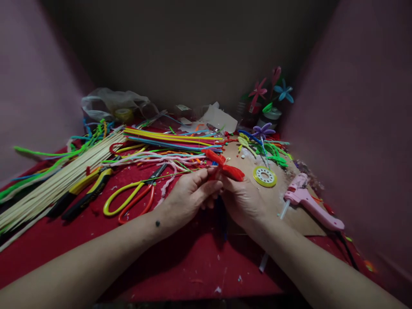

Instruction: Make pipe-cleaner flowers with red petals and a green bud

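Observation:
My left hand (189, 189) is closed near the middle, thumb and fingers pinched by the base of a red fuzzy pipe-cleaner flower (233, 172). A thin green strand (174, 174) runs out leftward from those fingers, over the scissors. My right hand (246, 204) is closed beside it, thumb and fingers gripping the same flower from the right. The flower's red petals spread above the fingertips, with a small pale tip between them. Some dark blue shows behind and below the hands; I cannot tell what it belongs to. The fingertips partly hide the flower's base.
Scissors (124, 205) and yellow-black pliers (93, 193) lie left, near wooden sticks (64, 176). Bundled pipe cleaners (170, 136) lie behind. At right, a cardboard sheet (273, 206) carries a yellow tape roll (265, 176) and pink glue gun (309, 199). Finished flowers (283, 91) stand behind.

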Tool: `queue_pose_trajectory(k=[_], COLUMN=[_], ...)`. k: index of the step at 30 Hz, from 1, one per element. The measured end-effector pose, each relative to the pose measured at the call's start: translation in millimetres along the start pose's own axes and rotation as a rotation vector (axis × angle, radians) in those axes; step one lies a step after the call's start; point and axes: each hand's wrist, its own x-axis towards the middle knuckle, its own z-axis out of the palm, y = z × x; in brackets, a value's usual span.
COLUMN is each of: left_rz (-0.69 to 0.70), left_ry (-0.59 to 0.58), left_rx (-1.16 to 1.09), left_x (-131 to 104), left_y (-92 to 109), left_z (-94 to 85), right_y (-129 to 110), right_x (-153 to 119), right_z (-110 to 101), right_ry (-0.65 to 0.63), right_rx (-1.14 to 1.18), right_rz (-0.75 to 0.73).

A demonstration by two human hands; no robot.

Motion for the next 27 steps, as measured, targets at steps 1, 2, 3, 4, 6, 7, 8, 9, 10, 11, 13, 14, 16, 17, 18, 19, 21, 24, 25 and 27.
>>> queue_pose_trajectory(k=[1, 2, 3, 4, 6, 7, 8, 9, 10, 11, 13, 14, 16, 17, 18, 19, 21, 24, 25, 27], left_rz=[-0.011, -0.026, -0.043, -0.057, -0.063, -0.054, -0.04, -0.024, -0.013, -0.01, -0.026, -0.035, -0.035, -0.027, -0.018, -0.007, 0.018, 0.04, 0.035, 0.02], left_ry=[0.001, 0.005, 0.009, 0.018, 0.028, 0.029, 0.032, 0.043, 0.058, 0.073, 0.089, 0.083, 0.051, 0.034, 0.022, 0.016, 0.012, 0.0, -0.004, 0.004], left_rx=[0.012, 0.017, 0.013, 0.0, -0.053, -0.084, -0.111, -0.135, -0.159, -0.185, -0.244, -0.272, -0.325, -0.347, -0.357, -0.359, -0.34, -0.333, -0.348, -0.393], left_x=[-1, -2, -3, -3, -3, -2, -1, 1, 3, 4, 7, 9, 10, 11, 11, 12, 12, 13, 13, 13], left_y=[0, 0, -1, -1, -1, 0, 0, 0, 0, 0, -1, -1, -3, -4, -5, -6, -8, -11, -12, -13], left_z=[0.1, -0.2, -0.9, -2.0, -5.1, -6.9, -8.7, -10.6, -12.2, -13.7, -16.0, -16.7, -17.7, -17.9, -18.1, -18.2, -18.5, -18.9, -19.0, -19.1], right_y=[0, 1, 0, 0, -3, -6, -11, -17, -24, -33, -50, -58, -69, -71, -71, -70, -66, -62, -63, -68], right_x=[-1, -3, -4, -5, -6, -6, -6, -6, -6, -7, -10, -12, -17, -19, -20, -21, -20, -16, -15, -15], right_z=[2, 3, 5, 6, 6, 4, 1, -4, -10, -18, -37, -48, -68, -77, -84, -89, -96, -97, -96, -92], right_ry=[-0.02, -0.042, -0.063, -0.083, -0.105, -0.088, -0.051, 0.008, 0.094, 0.161, 0.235, 0.274, 0.294, 0.274, 0.244, 0.204, 0.185, 0.221, 0.239, 0.286], right_rx=[-0.005, -0.009, -0.007, -0.005, -0.015, -0.037, -0.081, -0.155, -0.257, -0.432, -0.916, -1.18, -1.678, -1.852, -1.971, -2.051, -2.142, -2.158, -2.109, -1.866], right_rz=[0.01, 0.02, 0.028, 0.038, 0.052, 0.056, 0.053, 0.038, 0.014, -0.034, -0.203, -0.298, -0.37, -0.344, -0.305, -0.266, -0.23, -0.194, -0.201, -0.233])
